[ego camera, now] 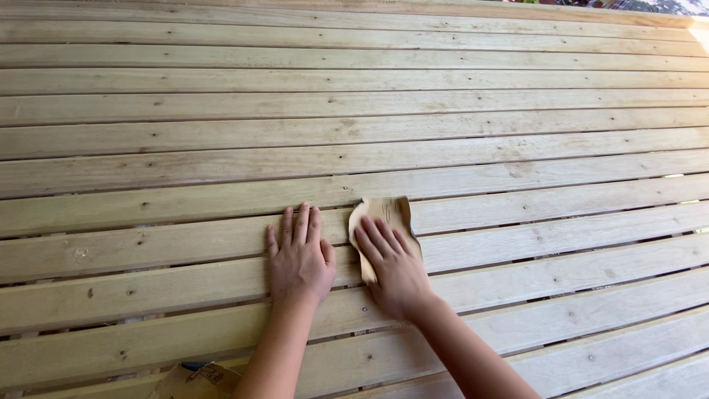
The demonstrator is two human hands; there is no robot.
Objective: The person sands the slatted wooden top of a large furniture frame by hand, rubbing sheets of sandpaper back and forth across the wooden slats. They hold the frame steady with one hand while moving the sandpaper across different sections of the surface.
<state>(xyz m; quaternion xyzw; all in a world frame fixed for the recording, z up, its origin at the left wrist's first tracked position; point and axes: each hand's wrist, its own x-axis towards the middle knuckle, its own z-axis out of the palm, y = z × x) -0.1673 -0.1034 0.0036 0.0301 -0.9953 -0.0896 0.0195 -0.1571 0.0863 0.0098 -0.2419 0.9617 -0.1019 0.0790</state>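
Your right hand presses flat, fingers extended, on a curled sheet of sandpaper lying on the wooden slats. Just left of it, your left hand rests open-palmed on the slats, holding nothing.

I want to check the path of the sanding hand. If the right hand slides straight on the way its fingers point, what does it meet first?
Only more slats: the right hand, flat on the sandpaper, points up-left; no object shows that way.
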